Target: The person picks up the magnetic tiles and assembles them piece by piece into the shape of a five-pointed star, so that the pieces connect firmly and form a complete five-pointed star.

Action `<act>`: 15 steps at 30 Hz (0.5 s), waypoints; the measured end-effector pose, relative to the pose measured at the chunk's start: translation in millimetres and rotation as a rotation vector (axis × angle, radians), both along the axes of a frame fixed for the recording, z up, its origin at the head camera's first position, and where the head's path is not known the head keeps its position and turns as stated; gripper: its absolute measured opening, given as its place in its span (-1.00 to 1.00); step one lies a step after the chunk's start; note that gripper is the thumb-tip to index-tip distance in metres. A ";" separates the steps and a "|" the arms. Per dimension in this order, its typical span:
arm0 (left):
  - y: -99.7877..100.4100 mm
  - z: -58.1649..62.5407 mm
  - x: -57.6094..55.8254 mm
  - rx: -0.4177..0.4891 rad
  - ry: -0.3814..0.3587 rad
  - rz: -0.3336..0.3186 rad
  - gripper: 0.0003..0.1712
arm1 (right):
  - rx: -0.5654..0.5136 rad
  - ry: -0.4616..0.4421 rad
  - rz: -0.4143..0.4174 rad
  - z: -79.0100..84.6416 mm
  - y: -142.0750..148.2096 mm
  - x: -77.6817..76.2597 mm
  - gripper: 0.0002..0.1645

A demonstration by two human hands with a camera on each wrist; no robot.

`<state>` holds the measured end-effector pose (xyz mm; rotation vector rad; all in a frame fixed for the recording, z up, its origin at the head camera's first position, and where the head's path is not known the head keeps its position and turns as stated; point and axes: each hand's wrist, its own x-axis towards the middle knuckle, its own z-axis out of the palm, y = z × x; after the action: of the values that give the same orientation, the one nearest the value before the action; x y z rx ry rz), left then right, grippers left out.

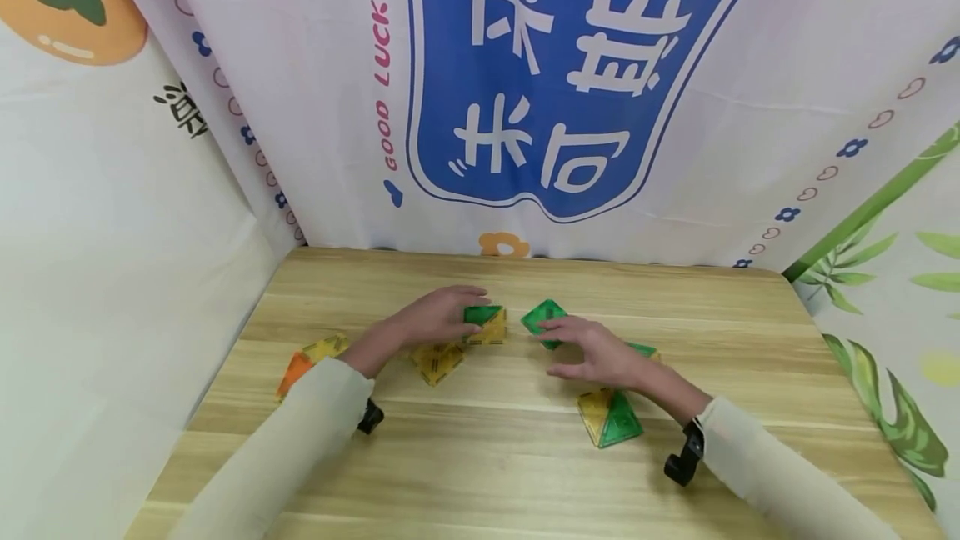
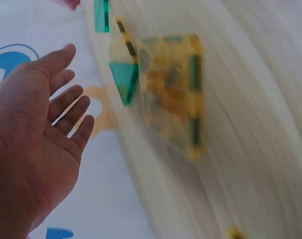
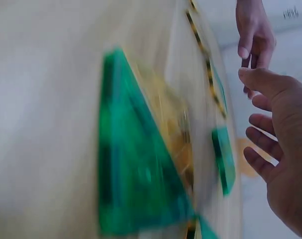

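In the head view my left hand (image 1: 442,317) reaches over a square of green and yellow triangular magnetic tiles (image 1: 492,330), its fingers loosely spread. A yellow magnetic tile (image 1: 437,365) lies just below that hand, larger in the left wrist view. My right hand (image 1: 596,352) hovers beside a green magnetic tile (image 1: 543,317), fingertips overlapping its edge in the head view. Its fingers are relaxed and apart, with nothing between them in the right wrist view. Nearer me lies a green triangle tile (image 1: 621,422) against a yellow triangle tile (image 1: 595,411).
Orange (image 1: 295,371) and yellow tiles (image 1: 327,347) lie at the left, partly behind my left sleeve. Another green tile (image 1: 642,349) shows behind my right wrist. The wooden table (image 1: 465,465) ends at a printed cloth (image 1: 337,148) at the back, with more cloth on both sides.
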<state>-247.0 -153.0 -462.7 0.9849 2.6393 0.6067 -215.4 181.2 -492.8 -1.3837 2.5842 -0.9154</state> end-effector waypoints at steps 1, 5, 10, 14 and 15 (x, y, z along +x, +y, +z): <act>-6.3 1.8 3.5 -0.002 0.010 -0.003 -0.35 | 0.008 0.008 0.019 1.7 -4.4 4.8 -0.36; -28.6 6.3 16.6 -0.001 0.032 -0.012 -0.35 | 0.049 0.042 0.084 6.8 -22.2 23.7 -0.24; -53.8 8.2 29.7 0.002 0.099 0.012 -0.36 | 0.095 0.125 0.172 8.3 -45.4 44.6 -0.11; -75.6 7.5 39.1 0.009 0.151 0.041 -0.37 | 0.133 0.184 0.243 6.5 -64.8 57.9 -0.04; -81.2 7.1 41.7 0.012 0.162 0.046 -0.37 | 0.143 0.191 0.258 5.9 -69.5 60.8 -0.04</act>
<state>-205.3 -234.2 -455.6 1.0198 2.8092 0.5756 -154.5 111.6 -486.8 -1.7844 2.4577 -0.5764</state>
